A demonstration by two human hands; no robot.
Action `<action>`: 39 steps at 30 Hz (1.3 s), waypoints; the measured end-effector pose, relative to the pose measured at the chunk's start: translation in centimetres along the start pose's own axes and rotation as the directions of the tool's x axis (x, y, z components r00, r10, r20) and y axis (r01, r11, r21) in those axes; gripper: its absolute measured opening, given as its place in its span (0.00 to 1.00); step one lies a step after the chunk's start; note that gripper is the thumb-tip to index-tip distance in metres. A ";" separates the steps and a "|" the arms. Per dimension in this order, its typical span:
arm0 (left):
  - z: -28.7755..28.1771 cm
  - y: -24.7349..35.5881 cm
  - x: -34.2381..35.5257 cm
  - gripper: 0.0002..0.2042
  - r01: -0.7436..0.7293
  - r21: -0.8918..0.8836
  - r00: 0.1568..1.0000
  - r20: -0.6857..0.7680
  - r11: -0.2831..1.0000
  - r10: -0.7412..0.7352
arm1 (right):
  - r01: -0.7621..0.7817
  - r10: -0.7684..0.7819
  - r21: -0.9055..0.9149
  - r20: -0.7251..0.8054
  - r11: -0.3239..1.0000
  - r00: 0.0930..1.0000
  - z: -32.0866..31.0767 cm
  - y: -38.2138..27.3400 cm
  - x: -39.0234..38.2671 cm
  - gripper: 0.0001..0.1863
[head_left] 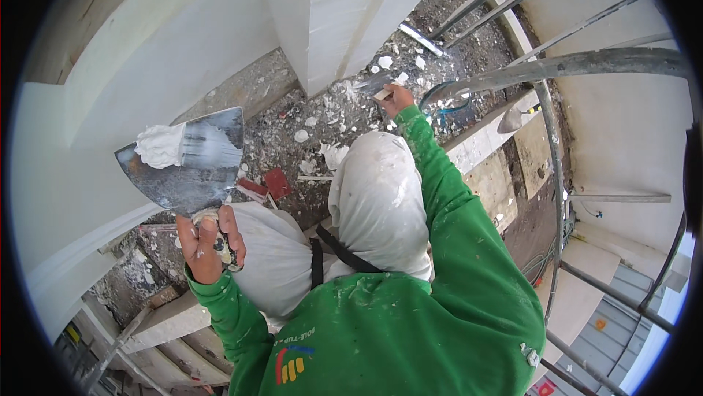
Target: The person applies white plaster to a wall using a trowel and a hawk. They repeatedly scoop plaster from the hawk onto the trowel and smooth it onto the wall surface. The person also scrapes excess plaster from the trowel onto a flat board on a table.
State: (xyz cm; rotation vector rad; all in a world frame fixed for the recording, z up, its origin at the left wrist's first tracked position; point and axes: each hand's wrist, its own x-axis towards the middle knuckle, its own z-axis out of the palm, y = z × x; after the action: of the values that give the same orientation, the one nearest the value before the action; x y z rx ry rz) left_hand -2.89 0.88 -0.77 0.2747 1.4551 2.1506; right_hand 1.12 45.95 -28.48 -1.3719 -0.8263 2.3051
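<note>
Two flat-bladed tools are held, one on each side. The left hand (205, 248) has its fingers wrapped around the handle of one broad spatula (205, 185), whose blade points forward and away from the person. One thick lump of white paste (160, 145) sits toward the blade's left edge, with a thin white smear next to it. The right hand (399, 101), at the end of an outstretched green sleeve (439, 169), has its fingers closed on the pale handle of one scraper (382, 94). Its grey blade reaches left over the floor (282, 136); I cannot tell whether it touches.

White scraps (302, 135), too many to count, are strewn across that floor. Two red pieces (278, 183) lie near the spatula, just beyond the person's left leg, with one thin pale stick (315, 178) to their right. One bright metal strip (421, 39) lies beyond the right hand, and one white pillar (344, 15) stands ahead. To the right, one trowel (510, 119) rests by a pale ledge (476, 136), and several grey metal bars (600, 64) cross that side.
</note>
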 end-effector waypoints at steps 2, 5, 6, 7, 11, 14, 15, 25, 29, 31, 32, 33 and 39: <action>0.0 0.1 -0.8 0.18 -0.004 -0.023 0.998 -0.068 1.000 0.002 | -0.023 0.020 0.041 0.062 0.999 0.998 0.4 1.7 2.7 0.14; 0.5 0.4 -1.6 0.16 -0.017 0.016 0.994 -0.108 1.000 0.018 | -0.038 0.026 0.130 0.093 0.991 0.995 1.6 2.7 4.3 0.16; 0.8 0.5 -1.7 0.15 -0.022 0.018 0.992 -0.120 1.000 0.024 | -0.035 0.018 0.181 0.092 0.983 0.996 2.0 2.7 4.4 0.17; 1.0 0.6 -1.9 0.14 -0.029 0.018 0.991 -0.130 0.999 0.031 | -0.021 0.006 0.169 0.085 0.985 0.996 2.4 2.6 4.5 0.17; 1.5 0.8 -2.0 0.14 -0.037 -0.010 0.986 -0.161 0.999 0.035 | -0.035 0.018 0.136 0.129 0.990 0.991 3.5 1.8 4.5 0.17; 1.3 0.7 -1.8 0.16 -0.036 0.015 0.990 -0.136 0.999 0.038 | -0.043 0.013 0.133 0.220 0.990 0.976 4.3 1.0 4.2 0.17; 1.2 0.7 -1.8 0.16 -0.021 0.011 0.991 -0.133 1.000 0.022 | -0.043 0.015 0.117 0.233 0.992 0.972 4.7 0.7 3.9 0.17; -0.5 0.4 -1.0 0.16 -0.020 -0.059 1.000 0.017 0.998 0.021 | 0.120 -0.143 0.089 0.342 0.989 0.929 10.6 -9.1 -8.0 0.14; -0.8 -0.1 -0.1 0.20 0.017 -0.110 0.998 0.066 0.994 -0.010 | 0.162 -0.190 0.102 0.396 0.981 0.898 13.2 -14.5 -14.1 0.16; -0.9 -0.3 0.4 0.20 0.046 -0.141 0.990 0.140 0.989 -0.026 | 0.190 -0.208 0.086 0.466 0.978 0.860 14.8 -17.1 -17.1 0.19; -0.9 -0.3 0.7 0.21 0.056 -0.164 0.986 0.166 0.985 -0.028 | 0.204 -0.228 0.103 0.452 0.974 0.863 15.6 -18.4 -18.6 0.19; -0.9 -0.4 0.9 0.21 0.061 -0.159 0.979 0.200 0.985 -0.028 | 0.218 -0.248 0.120 0.437 0.969 0.864 16.3 -19.6 -20.0 0.18; -0.6 -0.9 1.8 0.22 0.068 -0.159 0.954 0.300 0.985 -0.017 | 0.516 -0.408 0.136 0.788 0.846 0.460 18.2 -24.8 -28.1 0.19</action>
State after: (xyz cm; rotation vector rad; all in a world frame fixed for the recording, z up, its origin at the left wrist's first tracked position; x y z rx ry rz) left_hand -4.38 1.59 -2.09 0.4784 1.0939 2.0755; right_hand -1.60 44.12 12.98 0.0463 -1.3989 2.3461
